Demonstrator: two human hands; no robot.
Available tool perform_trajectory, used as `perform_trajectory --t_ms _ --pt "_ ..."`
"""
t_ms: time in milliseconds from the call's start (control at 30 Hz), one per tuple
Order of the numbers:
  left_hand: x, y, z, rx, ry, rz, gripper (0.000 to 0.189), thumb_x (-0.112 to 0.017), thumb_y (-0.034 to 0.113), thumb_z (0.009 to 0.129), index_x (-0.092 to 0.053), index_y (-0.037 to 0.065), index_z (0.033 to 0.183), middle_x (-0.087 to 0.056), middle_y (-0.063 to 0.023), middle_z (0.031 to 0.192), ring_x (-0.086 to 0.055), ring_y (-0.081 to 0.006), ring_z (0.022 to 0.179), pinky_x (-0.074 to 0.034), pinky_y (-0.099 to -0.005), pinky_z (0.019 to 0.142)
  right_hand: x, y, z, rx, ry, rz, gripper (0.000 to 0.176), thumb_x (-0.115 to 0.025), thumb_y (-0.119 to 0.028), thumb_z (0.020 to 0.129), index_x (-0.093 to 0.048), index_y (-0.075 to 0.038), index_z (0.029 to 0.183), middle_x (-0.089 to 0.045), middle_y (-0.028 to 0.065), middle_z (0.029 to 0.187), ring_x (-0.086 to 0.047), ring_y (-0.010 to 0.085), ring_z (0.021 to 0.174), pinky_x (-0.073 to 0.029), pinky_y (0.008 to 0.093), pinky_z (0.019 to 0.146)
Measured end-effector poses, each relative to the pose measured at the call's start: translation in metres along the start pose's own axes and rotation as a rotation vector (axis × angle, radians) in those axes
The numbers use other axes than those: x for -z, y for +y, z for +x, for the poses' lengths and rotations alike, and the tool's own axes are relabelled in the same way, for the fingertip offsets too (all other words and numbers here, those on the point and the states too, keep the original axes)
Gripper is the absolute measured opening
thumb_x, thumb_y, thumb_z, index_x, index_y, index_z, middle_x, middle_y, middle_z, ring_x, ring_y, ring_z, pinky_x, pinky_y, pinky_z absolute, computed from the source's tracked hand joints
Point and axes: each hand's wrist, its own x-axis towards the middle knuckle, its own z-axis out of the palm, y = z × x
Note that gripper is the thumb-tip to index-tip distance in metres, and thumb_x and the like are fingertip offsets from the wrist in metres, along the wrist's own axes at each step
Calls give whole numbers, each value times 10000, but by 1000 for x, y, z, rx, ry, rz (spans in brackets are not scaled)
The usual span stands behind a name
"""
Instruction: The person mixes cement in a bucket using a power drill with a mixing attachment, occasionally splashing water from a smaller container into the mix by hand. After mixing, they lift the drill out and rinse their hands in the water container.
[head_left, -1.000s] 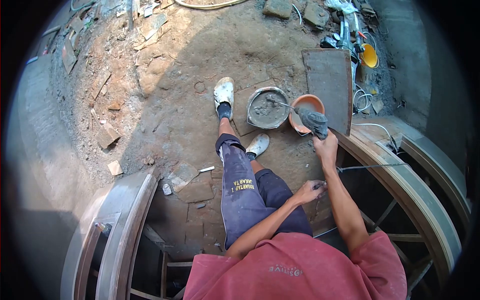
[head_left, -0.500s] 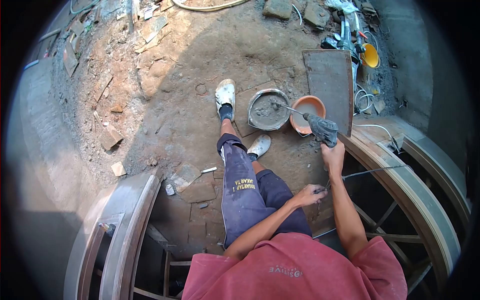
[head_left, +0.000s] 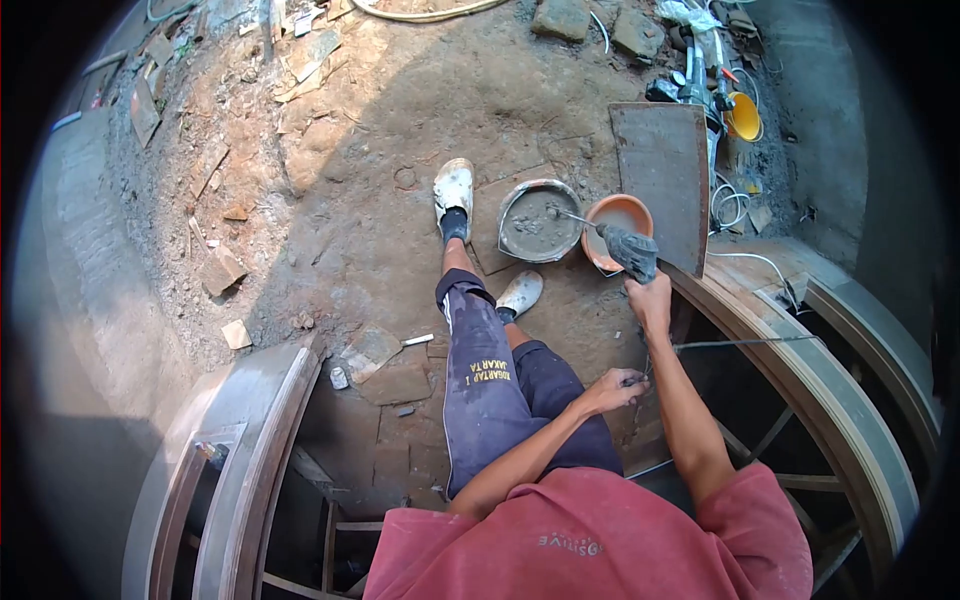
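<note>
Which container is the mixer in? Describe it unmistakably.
From the curved wooden frame on the right, follow the right hand along its drill mixer. The paddle ends in the grey mortar pan, right of the farther white shoe. Unlike the orange bowl beside it, it holds wet grey mortar.

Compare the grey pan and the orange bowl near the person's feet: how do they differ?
The grey pan holds grey mortar; the orange bowl shows pale contents. The mixing rod of the drill reaches into the grey pan, while the drill body hides part of the orange bowl. Both are round and sit side by side on the ground.
</note>
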Motion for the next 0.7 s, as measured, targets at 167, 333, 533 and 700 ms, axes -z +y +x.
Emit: perform_trajectory --t_ms 167,333,533,700 --pt "-7 0 -13 14 -1 48 527 -663 363 918 -609 -61 1226 -677 -79 901 -623 -132 730 -514 -282 646 3 2 22 -88 -155 -23 149 -680 -84 725 -671 23 827 -614 67 577 -561 119 464 -425 292 453" --pt "0 -2 -4 -23 55 41 556 -679 379 899 -615 -76 1211 -680 -89 885 -622 -137 698 -515 -277 635 67 -35 -56 77 -144 -39 198 -673 -119 730 -669 34 856 -681 182 732 -682 266 700 -510 384 683" --pt "2 -5 5 17 23 17 531 -684 346 905 -601 -50 1248 -658 -50 898 -602 -110 737 -492 -254 654 -4 -21 7 183 -181 -164 304 -673 -125 748 -670 6 1023 -650 302 934 -616 457 978 -495 485 834" --pt "8 -3 -9 -1 30 113 535 -677 364 908 -604 -51 1238 -657 -46 903 -601 -115 745 -493 -259 647 28 -35 -19 239 -246 -221 358 -672 -97 722 -665 -30 1073 -647 298 931 -604 460 979 -493 498 841"
